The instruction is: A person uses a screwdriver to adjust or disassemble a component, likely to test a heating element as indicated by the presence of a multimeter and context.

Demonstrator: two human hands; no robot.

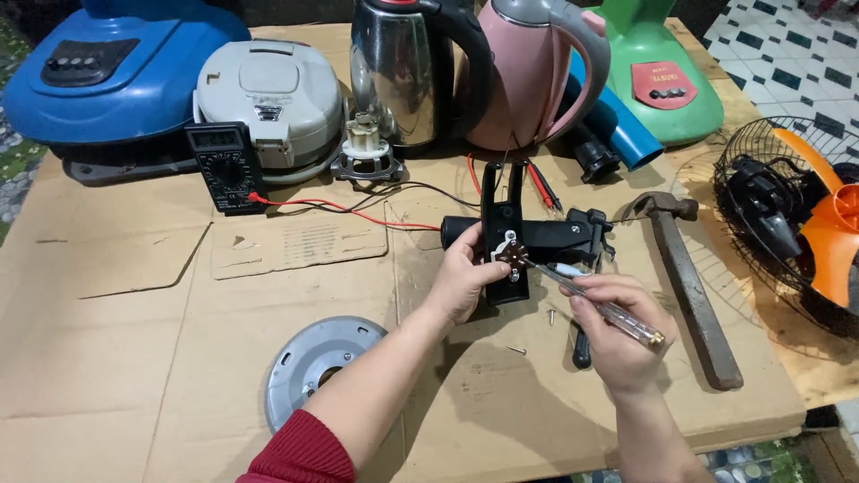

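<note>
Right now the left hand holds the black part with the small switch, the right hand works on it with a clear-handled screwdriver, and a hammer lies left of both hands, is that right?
Not quite. In the head view the hammer lies to the right of both hands, not the left. The rest holds: the left hand holds the black part, and the right hand works on it with the clear-handled screwdriver.
</note>
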